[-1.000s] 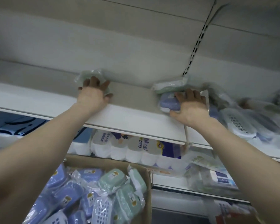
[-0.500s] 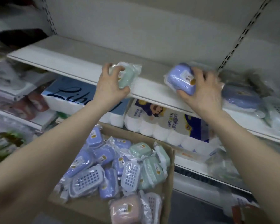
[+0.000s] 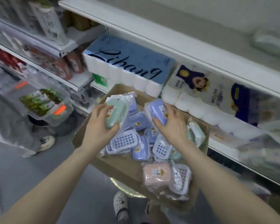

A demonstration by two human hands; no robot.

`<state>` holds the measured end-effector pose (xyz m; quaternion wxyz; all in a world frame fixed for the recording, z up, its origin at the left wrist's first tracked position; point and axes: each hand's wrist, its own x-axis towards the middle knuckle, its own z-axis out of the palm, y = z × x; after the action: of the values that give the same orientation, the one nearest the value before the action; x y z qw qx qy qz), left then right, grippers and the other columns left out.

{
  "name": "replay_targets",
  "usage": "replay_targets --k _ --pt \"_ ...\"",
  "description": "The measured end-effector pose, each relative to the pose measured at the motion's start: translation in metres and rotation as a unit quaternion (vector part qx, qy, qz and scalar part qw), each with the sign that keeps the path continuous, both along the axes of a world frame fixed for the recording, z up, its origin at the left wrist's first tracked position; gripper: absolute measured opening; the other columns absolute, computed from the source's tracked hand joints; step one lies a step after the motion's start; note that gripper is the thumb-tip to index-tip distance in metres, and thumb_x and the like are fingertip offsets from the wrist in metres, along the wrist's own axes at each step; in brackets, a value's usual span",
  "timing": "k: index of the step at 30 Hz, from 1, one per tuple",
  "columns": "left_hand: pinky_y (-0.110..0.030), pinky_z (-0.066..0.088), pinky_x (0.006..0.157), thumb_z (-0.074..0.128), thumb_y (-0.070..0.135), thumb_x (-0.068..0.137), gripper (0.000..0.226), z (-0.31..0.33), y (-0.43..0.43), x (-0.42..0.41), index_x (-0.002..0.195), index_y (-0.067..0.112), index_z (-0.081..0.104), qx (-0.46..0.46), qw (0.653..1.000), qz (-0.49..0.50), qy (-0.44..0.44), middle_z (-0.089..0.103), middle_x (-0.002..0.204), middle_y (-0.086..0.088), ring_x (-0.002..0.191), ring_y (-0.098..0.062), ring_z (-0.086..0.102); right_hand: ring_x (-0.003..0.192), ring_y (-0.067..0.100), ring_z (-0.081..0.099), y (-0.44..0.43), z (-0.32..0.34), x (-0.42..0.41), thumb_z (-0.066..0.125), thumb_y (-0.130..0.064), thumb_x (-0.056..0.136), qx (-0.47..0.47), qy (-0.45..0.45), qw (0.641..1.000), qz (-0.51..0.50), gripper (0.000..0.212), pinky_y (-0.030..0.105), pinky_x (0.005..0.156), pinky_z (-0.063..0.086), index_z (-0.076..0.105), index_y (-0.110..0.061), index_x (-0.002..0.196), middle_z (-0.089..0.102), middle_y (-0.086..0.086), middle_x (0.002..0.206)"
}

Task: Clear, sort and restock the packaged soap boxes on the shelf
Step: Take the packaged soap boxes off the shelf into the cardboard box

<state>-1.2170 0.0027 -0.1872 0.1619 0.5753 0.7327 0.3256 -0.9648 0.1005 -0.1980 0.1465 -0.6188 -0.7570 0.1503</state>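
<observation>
Both hands are coming down from the upper shelf (image 3: 168, 43) to the cardboard carton (image 3: 120, 166), each bringing a packet.

Head view:
- Left hand (image 3: 98, 128) is gripping a mint-green soap box (image 3: 116, 113) at centre frame.
- Right hand (image 3: 174, 128) is gripping a lilac soap box (image 3: 157, 110) just to its right.
- Both are hanging over the carton's heap of wrapped boxes; whether they are touching it I cannot tell.

Judgement: I am advising a low release, so the slick wrappers are not sliding over the rim. Setting lilac on the lilac cluster and green by the greens at the carton's right edge is easing the sorting.

One blurred packet (image 3: 271, 41) is lying on the shelf, upper right.
</observation>
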Motion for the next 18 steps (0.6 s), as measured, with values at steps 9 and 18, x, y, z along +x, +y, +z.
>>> replay_targets --k 9,18 --pt "-0.039 0.045 0.1 0.055 0.046 0.075 0.057 -0.062 -0.04 -0.003 0.127 0.021 0.058 -0.045 0.998 -0.025 0.021 0.046 0.132 0.002 0.118 -0.016 0.051 0.126 0.042 0.04 -0.009 -0.115 -0.027 0.057 -0.051 0.092 -0.217 -0.026 0.976 -0.002 0.068 0.043 0.101 0.036 0.031 -0.024 0.149 0.037 0.021 0.14" --pt "-0.04 0.047 0.098 0.057 0.042 0.079 0.057 -0.045 0.012 0.052 0.131 0.018 0.055 -0.022 0.994 -0.104 0.011 0.044 0.135 -0.001 0.114 -0.019 0.055 0.128 0.036 0.043 0.003 -0.08 0.056 0.047 -0.041 0.099 -0.125 -0.04 0.991 -0.028 0.053 0.042 0.105 0.036 0.041 -0.019 0.147 0.043 0.016 0.145"
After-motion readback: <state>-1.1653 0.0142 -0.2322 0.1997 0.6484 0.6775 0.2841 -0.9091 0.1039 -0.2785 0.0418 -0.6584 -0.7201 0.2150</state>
